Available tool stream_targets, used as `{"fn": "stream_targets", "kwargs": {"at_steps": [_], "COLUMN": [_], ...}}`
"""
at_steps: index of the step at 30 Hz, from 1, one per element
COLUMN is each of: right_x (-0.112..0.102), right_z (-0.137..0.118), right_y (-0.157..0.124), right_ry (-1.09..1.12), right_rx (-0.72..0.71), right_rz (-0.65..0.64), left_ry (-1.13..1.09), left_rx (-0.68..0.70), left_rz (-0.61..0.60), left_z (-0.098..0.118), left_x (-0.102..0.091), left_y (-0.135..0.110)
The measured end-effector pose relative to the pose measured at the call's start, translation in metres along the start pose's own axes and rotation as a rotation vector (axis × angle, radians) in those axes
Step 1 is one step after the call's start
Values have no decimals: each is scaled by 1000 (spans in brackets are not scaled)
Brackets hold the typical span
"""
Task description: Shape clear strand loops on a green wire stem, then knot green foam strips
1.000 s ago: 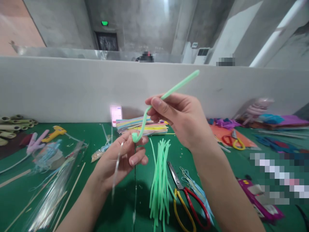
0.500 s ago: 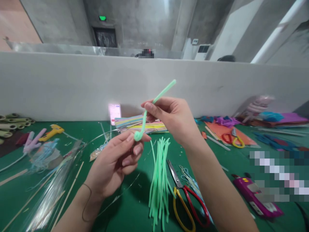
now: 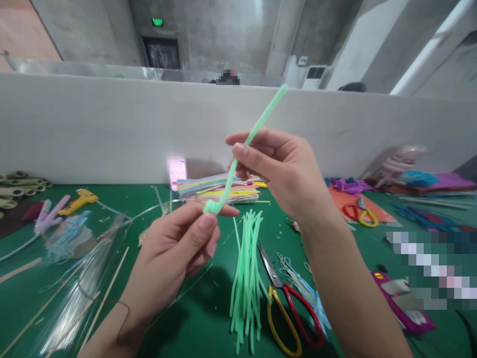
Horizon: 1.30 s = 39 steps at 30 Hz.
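A light green pipe cleaner point(image 3: 230, 180) runs between my two hands, its lower end coiled into a small curl. My left hand point(image 3: 186, 233) pinches that curl between thumb and index finger. Higher up and to the right, my right hand point(image 3: 278, 161) holds the stem between thumb and fingers, and the free end slants up past it. Below the hands, a bundle of green pipe cleaners point(image 3: 246, 278) lies on the green table point(image 3: 201, 328). Just right of the bundle rest scissors point(image 3: 278, 286) with one yellow and one red handle.
Multicoloured strips point(image 3: 208, 190) and a lit phone point(image 3: 178, 173) stand near the grey partition point(image 3: 112, 129). At left lie a yellow glue gun point(image 3: 84, 201), clear plastic wrapping point(image 3: 85, 278) and thin sticks. On the right are smaller scissors point(image 3: 360, 214) and a purple package point(image 3: 402, 303).
My right hand has moved up and to the right along with the pipe cleaner's free end. My left hand has turned, its thumb now over the front of the curl.
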State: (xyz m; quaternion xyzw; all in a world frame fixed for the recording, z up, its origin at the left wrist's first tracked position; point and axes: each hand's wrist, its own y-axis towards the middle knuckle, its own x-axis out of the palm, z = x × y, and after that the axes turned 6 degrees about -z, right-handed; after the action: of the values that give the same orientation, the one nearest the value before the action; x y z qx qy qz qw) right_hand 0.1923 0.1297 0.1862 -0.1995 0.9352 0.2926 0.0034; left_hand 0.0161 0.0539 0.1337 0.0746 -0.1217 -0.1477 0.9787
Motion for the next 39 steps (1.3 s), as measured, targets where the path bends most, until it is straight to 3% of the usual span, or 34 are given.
{"fn": "stream_targets", "kwargs": {"at_steps": [5,11,19,22,26,30,33,35,38,39], "right_x": [1,7,4,9,23,29,14,-4,-20,-18], "right_z": [2,30,41,43,49,65,77,76,52,40], "right_y": [10,16,-11,-17,-19,-17,-15,-18,-33,-42], "right_ry": [109,325,501,537,533,431,315,208,-18,-231], "right_rx": [4,243,251,306,482,536,525,486,268,82], "right_rz": [-73,-249,-85,-118,-246,-253,-145,22,426,623], "left_ry": [-79,-171,-185,-177,-178,-215,-250,-270,-276,-277], "left_rx": [-100,-65,-35,-31,-31,-46,-65,-81,-95,-97], "left_rz": [-175,-176,-192,-262,-326,-280,-223,-209,-187,-183], "left_z": [2,1,-2,-4,-8,-13,-15,-16,-14,-14], "left_x": [4,2,-2,-2,-6,-11,-13,-15,-16,-16], "left_y": [-3,-4,-3,-4,0,10,17,19,20,19]}}
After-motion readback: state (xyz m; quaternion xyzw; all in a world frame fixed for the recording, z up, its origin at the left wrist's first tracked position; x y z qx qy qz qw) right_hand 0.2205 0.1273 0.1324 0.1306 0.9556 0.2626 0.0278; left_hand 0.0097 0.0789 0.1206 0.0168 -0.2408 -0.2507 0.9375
